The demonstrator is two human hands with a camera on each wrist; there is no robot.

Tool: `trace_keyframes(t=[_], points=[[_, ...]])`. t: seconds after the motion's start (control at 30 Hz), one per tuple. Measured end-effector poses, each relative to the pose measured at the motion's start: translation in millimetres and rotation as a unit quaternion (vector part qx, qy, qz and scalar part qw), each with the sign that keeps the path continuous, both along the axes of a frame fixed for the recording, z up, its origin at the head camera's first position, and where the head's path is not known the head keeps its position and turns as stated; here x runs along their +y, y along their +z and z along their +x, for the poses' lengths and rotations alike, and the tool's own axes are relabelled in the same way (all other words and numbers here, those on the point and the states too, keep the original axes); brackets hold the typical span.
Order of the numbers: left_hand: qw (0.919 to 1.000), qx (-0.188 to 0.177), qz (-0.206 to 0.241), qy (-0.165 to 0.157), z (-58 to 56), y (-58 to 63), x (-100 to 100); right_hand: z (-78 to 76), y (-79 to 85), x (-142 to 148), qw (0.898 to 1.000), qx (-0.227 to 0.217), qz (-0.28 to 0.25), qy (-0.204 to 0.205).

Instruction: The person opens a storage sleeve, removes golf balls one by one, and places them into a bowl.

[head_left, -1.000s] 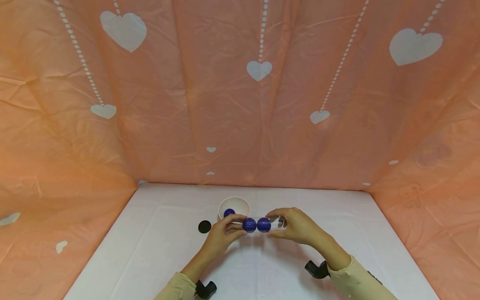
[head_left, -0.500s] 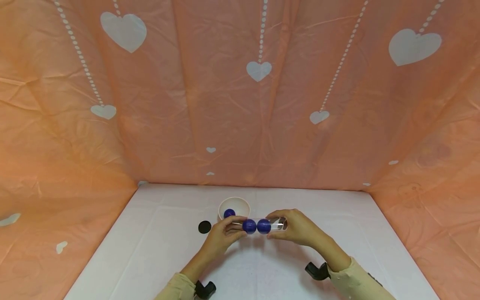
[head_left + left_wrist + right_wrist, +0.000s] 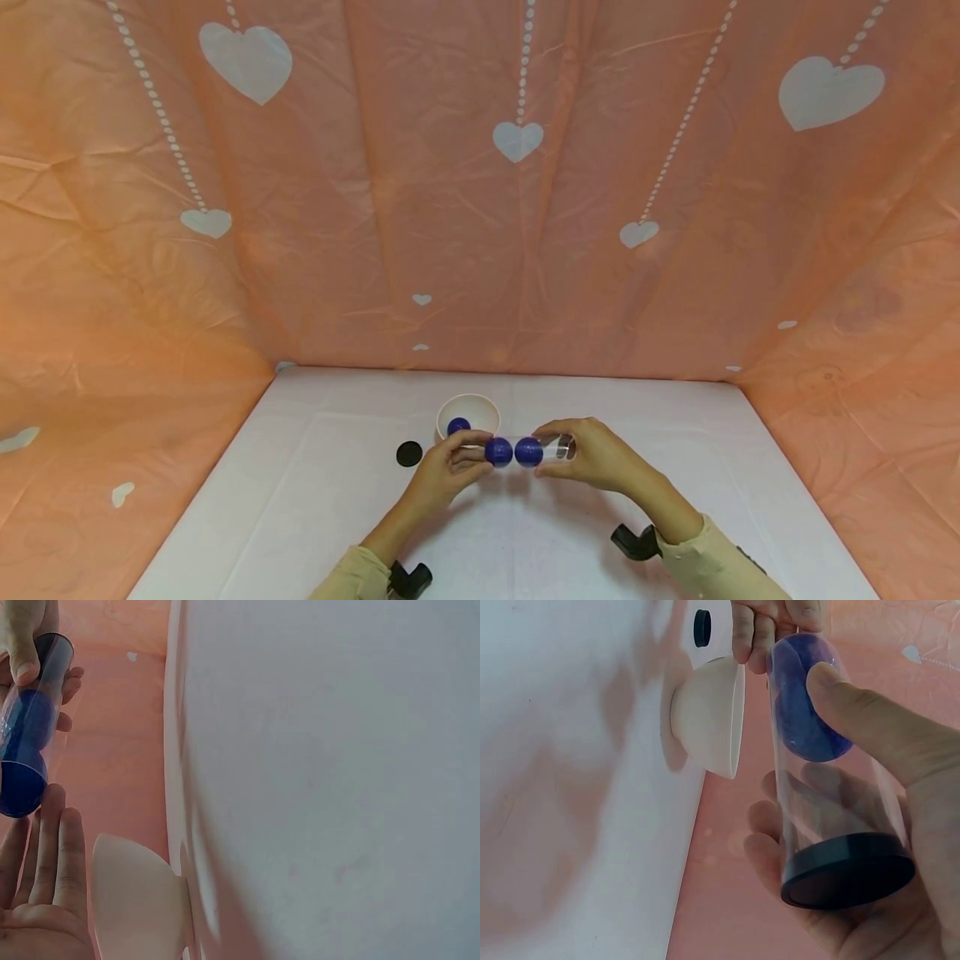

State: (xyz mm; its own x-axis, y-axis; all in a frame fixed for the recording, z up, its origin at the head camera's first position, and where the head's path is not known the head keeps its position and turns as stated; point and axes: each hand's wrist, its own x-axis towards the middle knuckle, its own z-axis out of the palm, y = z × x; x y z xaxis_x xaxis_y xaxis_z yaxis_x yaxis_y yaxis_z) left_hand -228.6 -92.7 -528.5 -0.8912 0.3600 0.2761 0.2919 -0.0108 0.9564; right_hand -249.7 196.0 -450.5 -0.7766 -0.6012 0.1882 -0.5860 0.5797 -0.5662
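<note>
My right hand [image 3: 592, 454] grips a clear tube [image 3: 817, 799] lying level above the table, its black end cap [image 3: 847, 871] toward the palm. Inside the tube is one dark blue ball [image 3: 528, 452]. A second blue ball [image 3: 498, 452] sits at the tube's open end, partly outside the rim in the left wrist view. My left hand [image 3: 444, 471] pinches this second ball between thumb and fingers, the fingertips right at the tube's mouth. In the left wrist view, the left thumb is out of sight.
Behind my left hand stands a white bowl [image 3: 490, 408] holding another blue ball [image 3: 458, 426]. A round black lid [image 3: 408, 453] lies on the white table [image 3: 315, 500], left of the bowl. Orange sheeting [image 3: 450, 208] with hearts surrounds the table's back and sides.
</note>
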Motion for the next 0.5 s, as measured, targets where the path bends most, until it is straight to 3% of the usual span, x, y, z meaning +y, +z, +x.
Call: trace_keyframes(t=[0.5], points=[[0.9993,0.003,-0.034,0.017,1.4,4.7,-2.0,-0.8,-2.6,2.3,1.000,-0.011,-0.023,0.008]])
